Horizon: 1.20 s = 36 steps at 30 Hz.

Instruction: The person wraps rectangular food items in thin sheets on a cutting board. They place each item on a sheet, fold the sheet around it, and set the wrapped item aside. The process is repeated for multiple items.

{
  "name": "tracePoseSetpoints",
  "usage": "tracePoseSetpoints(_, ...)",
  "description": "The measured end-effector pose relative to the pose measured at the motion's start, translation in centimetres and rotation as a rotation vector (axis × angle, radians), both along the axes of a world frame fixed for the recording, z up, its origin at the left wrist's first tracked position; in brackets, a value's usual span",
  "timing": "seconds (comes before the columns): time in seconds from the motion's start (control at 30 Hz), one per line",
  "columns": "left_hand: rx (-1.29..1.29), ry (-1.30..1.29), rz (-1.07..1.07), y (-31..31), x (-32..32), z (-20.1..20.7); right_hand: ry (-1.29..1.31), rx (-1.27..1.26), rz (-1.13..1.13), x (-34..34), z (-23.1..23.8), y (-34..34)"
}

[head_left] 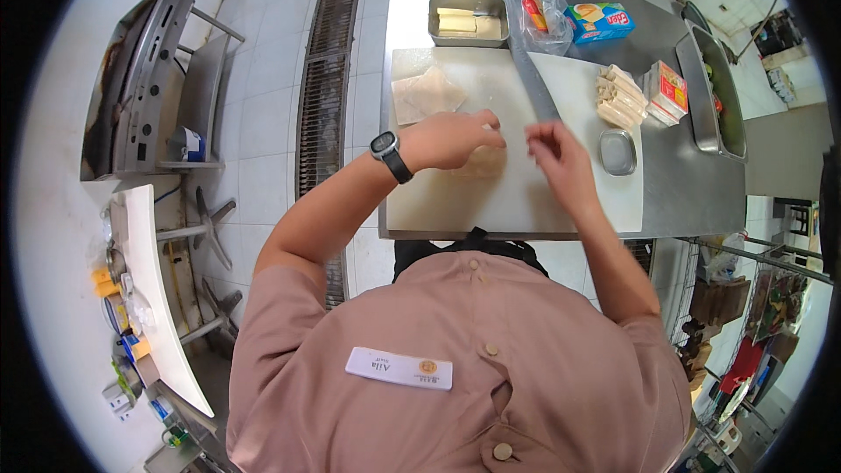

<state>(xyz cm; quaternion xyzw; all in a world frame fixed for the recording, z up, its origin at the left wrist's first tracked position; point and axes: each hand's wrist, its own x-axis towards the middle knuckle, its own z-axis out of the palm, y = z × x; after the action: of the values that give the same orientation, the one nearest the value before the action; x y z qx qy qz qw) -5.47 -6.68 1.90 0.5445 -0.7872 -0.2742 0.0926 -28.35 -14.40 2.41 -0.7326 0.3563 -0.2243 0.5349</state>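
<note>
On the white cutting board [420, 201], a thin square pastry wrapper [477, 164] lies flat, partly covered by my left hand [455, 137]. The fingers of that hand are bent together just above the wrapper's far edge; what they pinch, if anything, is hidden. My right hand [559, 158] hovers to the right, fingers loosely curled and apart, with nothing visible in them. Beyond my left hand rests a stack of wrappers [429, 96]. Several rolled wrappers [620, 96] are piled at the right, near a small metal dish [618, 152].
At the back stands a metal container [469, 39] with pale yellow sticks. A clear plastic bag [547, 31] holding a red and yellow item sits by a blue box [600, 23]. Red-and-white boxes [667, 93] and a deep metal pan [738, 136] stand at the steel table's right.
</note>
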Motion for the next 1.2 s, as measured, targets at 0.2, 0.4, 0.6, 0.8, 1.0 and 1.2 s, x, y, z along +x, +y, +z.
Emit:
tracePoseSetpoints(0.2,-0.255,-0.136,0.270,2.7,-1.3,-0.1,-0.032,-0.681,0.078,13.1,-1.2,-10.9)
tracePoseSetpoints(0.4,-0.386,-0.092,0.445,7.4,-3.8,-0.7,0.354,-0.913,0.140,22.8,-3.3,-15.2)
tracePoseSetpoints(0.6,-0.412,0.081,0.654,10.5,-5.2,-1.3,0.662,-0.840,0.103,24.3,-4.0,-14.4)
tracePoseSetpoints(0.8,-0.401,0.109,0.706,11.6,-5.0,-2.4,0.794,-0.700,0.055,24.6,-3.5,-14.3)
tracePoseSetpoints(1.0,-0.376,0.117,0.706,11.3,-4.5,-3.0,0.817,-0.707,0.006,24.8,-3.5,-14.4)
tracePoseSetpoints(1.2,-0.414,0.140,0.734,11.2,-4.6,-3.3,0.841,-0.627,0.015,25.1,-3.7,-14.5)
